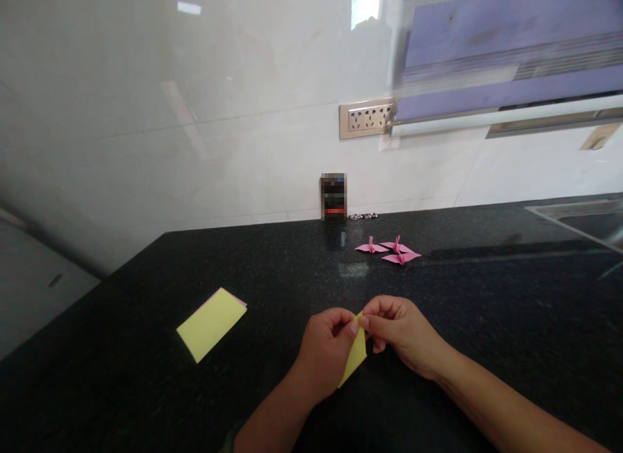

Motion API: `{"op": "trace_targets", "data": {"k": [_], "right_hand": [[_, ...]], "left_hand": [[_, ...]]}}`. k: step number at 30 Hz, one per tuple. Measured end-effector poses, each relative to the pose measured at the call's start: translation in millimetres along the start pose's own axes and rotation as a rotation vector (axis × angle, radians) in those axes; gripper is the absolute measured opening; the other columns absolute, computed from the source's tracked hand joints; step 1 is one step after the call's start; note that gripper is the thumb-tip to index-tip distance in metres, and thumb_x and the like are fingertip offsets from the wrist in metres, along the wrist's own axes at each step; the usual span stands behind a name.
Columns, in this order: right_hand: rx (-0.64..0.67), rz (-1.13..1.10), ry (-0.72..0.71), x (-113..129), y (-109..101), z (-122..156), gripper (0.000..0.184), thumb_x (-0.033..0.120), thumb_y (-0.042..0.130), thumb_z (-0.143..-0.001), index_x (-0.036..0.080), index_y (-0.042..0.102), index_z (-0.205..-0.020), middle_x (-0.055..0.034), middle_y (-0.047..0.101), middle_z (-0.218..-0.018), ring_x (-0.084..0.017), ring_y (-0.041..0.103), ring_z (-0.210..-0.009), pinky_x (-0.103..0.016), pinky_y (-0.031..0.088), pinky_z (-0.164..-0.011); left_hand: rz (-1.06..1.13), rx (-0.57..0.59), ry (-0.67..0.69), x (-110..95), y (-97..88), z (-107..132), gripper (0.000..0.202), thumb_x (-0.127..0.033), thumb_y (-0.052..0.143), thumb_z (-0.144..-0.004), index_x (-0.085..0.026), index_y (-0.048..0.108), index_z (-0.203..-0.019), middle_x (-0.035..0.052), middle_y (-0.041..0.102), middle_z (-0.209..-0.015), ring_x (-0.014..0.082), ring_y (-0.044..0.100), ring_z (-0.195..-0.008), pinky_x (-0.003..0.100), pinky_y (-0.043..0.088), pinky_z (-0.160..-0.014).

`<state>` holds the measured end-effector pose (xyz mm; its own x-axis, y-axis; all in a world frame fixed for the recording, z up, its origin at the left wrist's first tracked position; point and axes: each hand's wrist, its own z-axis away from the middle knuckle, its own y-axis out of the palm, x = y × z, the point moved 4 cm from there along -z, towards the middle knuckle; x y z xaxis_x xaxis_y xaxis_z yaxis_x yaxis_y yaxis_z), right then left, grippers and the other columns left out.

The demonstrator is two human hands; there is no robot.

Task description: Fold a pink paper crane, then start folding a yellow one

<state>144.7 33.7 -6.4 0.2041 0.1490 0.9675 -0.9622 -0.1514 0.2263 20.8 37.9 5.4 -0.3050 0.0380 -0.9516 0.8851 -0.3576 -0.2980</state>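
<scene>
A folded piece of yellow paper [357, 357] is held between my two hands, above the dark countertop. My left hand [327, 349] grips it along its left side, thumb on top, and covers part of it. At the paper's upper tip, the thumb and fingers of my right hand [402, 330] pinch the edge. Both hands are closed, with their fingertips almost touching. Off to the left lies a stack of yellow paper sheets [212, 325], with a pinkish edge showing beneath. Beyond my hands sit three pink origami cranes [400, 257] in a loose group.
The black speckled countertop [272, 265] meets a white tiled wall [243, 161]. Against the wall stands a dark, pixelated object [333, 198], with a small beaded strand [364, 216] beside it. A socket panel [365, 118] is above. A sink edge [574, 229] shows at the right.
</scene>
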Motion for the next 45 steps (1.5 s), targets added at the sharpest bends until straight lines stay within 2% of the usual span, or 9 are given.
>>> {"op": "trace_targets", "data": {"k": [10, 18, 25, 31, 35, 39, 43, 45], "right_hand": [[-0.005, 0.042, -0.023, 2.4, 1.0, -0.4, 0.014, 0.026, 0.061, -0.069, 0.013, 0.058, -0.066, 0.0032, 0.057, -0.053, -0.004, 0.045, -0.038, -0.017, 0.036, -0.040], [0.000, 0.099, -0.029, 3.4, 0.9, 0.1, 0.013, 0.026, 0.059, -0.071, 0.014, 0.056, -0.066, 0.0037, 0.056, -0.053, -0.004, 0.045, -0.039, -0.016, 0.035, -0.040], [-0.023, 0.154, -0.062, 7.5, 0.2, -1.0, 0.032, 0.036, 0.044, -0.080, 0.014, 0.054, -0.060, 0.0032, 0.051, -0.048, -0.005, 0.044, -0.038, -0.018, 0.035, -0.041], [0.012, 0.207, -0.039, 8.8, 3.6, 1.7, 0.019, 0.032, 0.060, -0.070, 0.015, 0.054, -0.068, 0.0036, 0.053, -0.054, -0.005, 0.044, -0.041, -0.018, 0.035, -0.041], [-0.004, 0.267, -0.075, 9.0, 3.4, 2.3, 0.021, 0.034, 0.052, -0.076, 0.015, 0.053, -0.065, 0.0037, 0.050, -0.052, -0.006, 0.043, -0.041, -0.018, 0.033, -0.041], [-0.014, 0.250, -0.089, 10.5, 0.8, 0.8, 0.031, 0.038, 0.042, -0.081, 0.015, 0.053, -0.063, 0.0031, 0.049, -0.053, -0.006, 0.042, -0.041, -0.019, 0.034, -0.042], [0.028, 0.259, -0.072, 10.9, 1.4, 0.6, 0.026, 0.039, 0.052, -0.075, 0.015, 0.054, -0.068, 0.0035, 0.050, -0.055, -0.006, 0.042, -0.040, -0.019, 0.033, -0.041], [0.013, 0.274, -0.080, 11.7, 0.7, 1.0, 0.023, 0.038, 0.056, -0.072, 0.015, 0.054, -0.068, 0.0042, 0.049, -0.054, -0.006, 0.041, -0.040, -0.018, 0.033, -0.041]], "left_hand": [[0.053, -0.033, -0.039, -0.5, 1.2, 1.2, 0.021, -0.031, 0.047, -0.075, -0.013, 0.056, -0.068, -0.0005, 0.050, -0.056, 0.0095, 0.041, -0.051, 0.020, 0.031, -0.047], [0.050, -0.017, -0.039, 1.3, 1.9, 0.2, 0.022, -0.031, 0.047, -0.075, -0.012, 0.056, -0.068, 0.0007, 0.051, -0.057, 0.0099, 0.042, -0.051, 0.021, 0.032, -0.047], [0.051, -0.005, -0.026, 3.4, 3.3, -0.6, 0.022, -0.030, 0.047, -0.075, -0.012, 0.057, -0.069, 0.0021, 0.055, -0.060, 0.0107, 0.045, -0.053, 0.021, 0.033, -0.049], [0.042, -0.036, -0.021, 5.1, 1.7, 0.8, 0.027, -0.037, 0.047, -0.074, -0.013, 0.058, -0.070, 0.0010, 0.053, -0.058, 0.0107, 0.044, -0.052, 0.021, 0.032, -0.047], [0.009, -0.045, -0.003, 5.5, 1.1, 0.9, 0.025, -0.035, 0.047, -0.075, -0.014, 0.059, -0.069, 0.0009, 0.054, -0.058, 0.0111, 0.046, -0.053, 0.021, 0.033, -0.048], [0.019, -0.029, -0.019, 4.7, 1.6, 0.8, 0.024, -0.034, 0.047, -0.075, -0.013, 0.059, -0.071, 0.0017, 0.056, -0.060, 0.0116, 0.047, -0.054, 0.021, 0.034, -0.049], [0.048, -0.046, -0.035, 2.8, 1.1, -0.1, 0.024, -0.035, 0.050, -0.074, -0.013, 0.057, -0.067, 0.0007, 0.053, -0.057, 0.0107, 0.046, -0.052, 0.021, 0.035, -0.048], [0.139, -0.029, -0.043, 1.8, 2.3, -0.6, 0.022, -0.034, 0.052, -0.073, -0.012, 0.056, -0.071, 0.0012, 0.054, -0.061, 0.0107, 0.048, -0.055, 0.021, 0.037, -0.050]]}}
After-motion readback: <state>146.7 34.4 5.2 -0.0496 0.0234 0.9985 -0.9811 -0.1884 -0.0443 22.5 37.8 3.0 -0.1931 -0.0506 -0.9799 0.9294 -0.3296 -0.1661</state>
